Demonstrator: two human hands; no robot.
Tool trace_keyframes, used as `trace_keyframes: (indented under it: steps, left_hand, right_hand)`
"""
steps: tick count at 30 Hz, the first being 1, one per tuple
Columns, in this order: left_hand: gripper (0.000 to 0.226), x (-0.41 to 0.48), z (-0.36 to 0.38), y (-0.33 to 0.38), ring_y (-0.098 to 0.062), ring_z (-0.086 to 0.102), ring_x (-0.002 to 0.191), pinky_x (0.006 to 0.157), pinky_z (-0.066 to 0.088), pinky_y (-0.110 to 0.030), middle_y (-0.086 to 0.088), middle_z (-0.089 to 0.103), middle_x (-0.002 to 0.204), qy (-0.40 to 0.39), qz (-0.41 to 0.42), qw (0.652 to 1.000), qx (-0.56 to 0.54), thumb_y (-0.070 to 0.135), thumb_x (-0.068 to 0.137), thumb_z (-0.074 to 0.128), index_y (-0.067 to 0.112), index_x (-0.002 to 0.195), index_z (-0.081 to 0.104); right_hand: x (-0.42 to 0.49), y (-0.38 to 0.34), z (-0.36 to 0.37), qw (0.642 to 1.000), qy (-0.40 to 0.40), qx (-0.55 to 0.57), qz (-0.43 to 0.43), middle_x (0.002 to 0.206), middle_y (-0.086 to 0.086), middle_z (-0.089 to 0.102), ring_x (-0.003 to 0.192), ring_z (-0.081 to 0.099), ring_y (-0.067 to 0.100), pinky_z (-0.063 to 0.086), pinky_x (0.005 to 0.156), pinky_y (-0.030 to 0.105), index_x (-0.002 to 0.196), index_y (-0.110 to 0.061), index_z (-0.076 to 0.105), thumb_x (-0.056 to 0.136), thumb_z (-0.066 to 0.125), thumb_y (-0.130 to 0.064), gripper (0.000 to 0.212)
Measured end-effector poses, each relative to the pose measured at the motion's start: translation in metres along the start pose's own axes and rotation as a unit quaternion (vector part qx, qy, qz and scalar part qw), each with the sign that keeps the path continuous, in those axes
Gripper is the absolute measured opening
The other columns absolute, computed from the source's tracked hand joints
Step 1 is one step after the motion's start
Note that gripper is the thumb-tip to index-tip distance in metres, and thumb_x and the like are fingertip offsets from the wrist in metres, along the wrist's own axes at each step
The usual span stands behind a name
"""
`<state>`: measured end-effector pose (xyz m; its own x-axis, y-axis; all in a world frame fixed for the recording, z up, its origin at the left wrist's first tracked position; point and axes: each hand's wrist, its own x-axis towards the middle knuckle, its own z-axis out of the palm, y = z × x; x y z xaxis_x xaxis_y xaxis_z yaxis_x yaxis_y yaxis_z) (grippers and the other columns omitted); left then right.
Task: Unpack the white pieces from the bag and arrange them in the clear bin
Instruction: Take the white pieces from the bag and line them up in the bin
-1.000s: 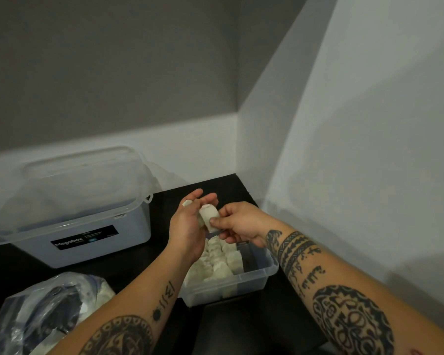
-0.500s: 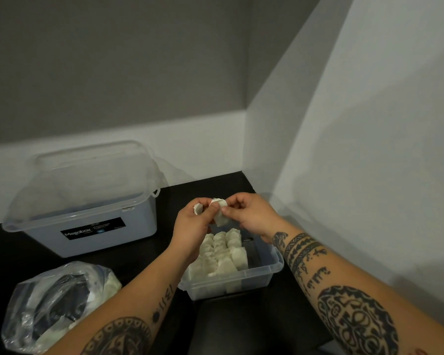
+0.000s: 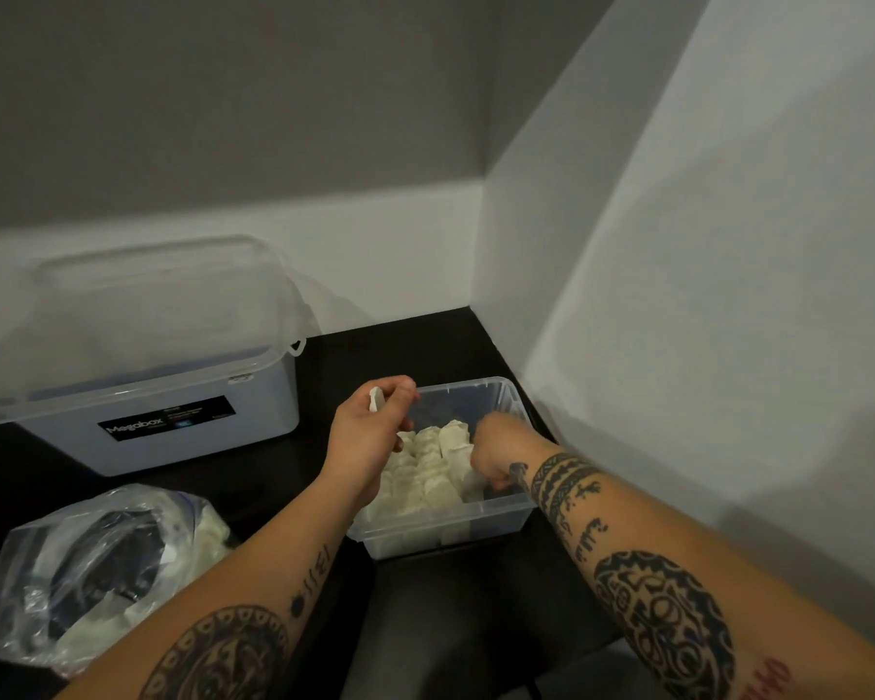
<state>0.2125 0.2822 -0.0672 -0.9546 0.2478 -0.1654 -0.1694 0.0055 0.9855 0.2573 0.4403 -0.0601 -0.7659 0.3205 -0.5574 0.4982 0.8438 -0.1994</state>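
Observation:
A small clear bin [image 3: 514, 517] stands on the black table near the corner, holding several white pieces [image 3: 433, 467] in rows. My left hand [image 3: 370, 437] hovers over the bin's left rim and pinches one white piece [image 3: 375, 399] between thumb and fingertips. My right hand [image 3: 496, 454] reaches down into the bin's right side, fingers curled among the pieces; its grip is hidden. A clear plastic bag [image 3: 97, 573] lies at the lower left with more white pieces inside.
A large translucent lidded box [image 3: 147, 376] with a black label stands at the back left. Walls close in behind and to the right of the bin. Dark table surface [image 3: 324, 376] lies between box, bag and bin.
Both hands were together above the bin on one piece. Now they have parted: my right hand has dropped into the bin, my left keeps a small piece.

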Motion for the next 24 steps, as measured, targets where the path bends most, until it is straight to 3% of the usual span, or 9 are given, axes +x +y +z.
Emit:
trace_keyframes:
  steps: [3, 5, 13, 21, 24]
  left_hand:
    - [0.013, 0.001, 0.0, -0.003, -0.014, 0.065, 0.081, 0.066, 0.052, -0.029, 0.0, 0.075, 0.107, 0.001, 0.006, 1.0, 0.0, 0.031, 0.099, 0.067, 0.027, 0.11, 0.072]
    - [0.013, 0.002, 0.0, -0.003, -0.013, 0.065, 0.079, 0.064, 0.052, -0.028, 0.0, 0.075, 0.106, 0.008, 0.005, 1.0, -0.003, 0.03, 0.098, 0.068, 0.027, 0.11, 0.073]
    - [0.013, 0.003, 0.0, -0.001, -0.011, 0.064, 0.077, 0.063, 0.052, -0.026, -0.001, 0.075, 0.106, 0.011, -0.005, 1.0, -0.014, 0.029, 0.098, 0.068, 0.025, 0.109, 0.073]
    - [0.013, 0.004, 0.001, 0.001, -0.011, 0.064, 0.075, 0.065, 0.051, -0.028, -0.001, 0.076, 0.102, 0.022, -0.02, 0.999, -0.035, 0.028, 0.101, 0.065, 0.023, 0.111, 0.071]
    - [0.015, 0.006, 0.003, 0.004, -0.013, 0.062, 0.074, 0.062, 0.05, -0.027, -0.004, 0.076, 0.103, 0.024, -0.042, 0.997, -0.062, 0.025, 0.104, 0.06, 0.022, 0.115, 0.069]
  right_hand:
    - [0.006, -0.005, 0.007, 0.998, -0.012, -0.053, 0.015, 0.122, 0.012, 0.066, 0.111, 0.065, 0.025, 0.053, 0.089, 0.031, 0.129, -0.003, 0.062, 0.095, 0.064, -0.006, 0.035]
    - [0.011, -0.006, 0.012, 0.998, -0.007, -0.055, 0.014, 0.13, 0.013, 0.064, 0.119, 0.062, 0.026, 0.051, 0.094, 0.032, 0.132, -0.002, 0.06, 0.096, 0.062, -0.005, 0.036]
    - [0.018, -0.003, 0.021, 0.998, -0.029, -0.05, 0.008, 0.131, 0.015, 0.063, 0.121, 0.061, 0.026, 0.05, 0.097, 0.032, 0.132, -0.001, 0.059, 0.1, 0.054, -0.008, 0.033]
    - [0.015, -0.004, 0.018, 0.996, -0.062, -0.068, 0.001, 0.131, 0.017, 0.063, 0.106, 0.062, 0.025, 0.05, 0.097, 0.033, 0.131, 0.0, 0.059, 0.1, 0.054, -0.009, 0.033]
    - [0.009, -0.007, 0.008, 0.996, -0.067, -0.053, 0.009, 0.13, 0.017, 0.063, 0.111, 0.065, 0.026, 0.054, 0.098, 0.033, 0.136, 0.0, 0.057, 0.1, 0.053, -0.007, 0.037]
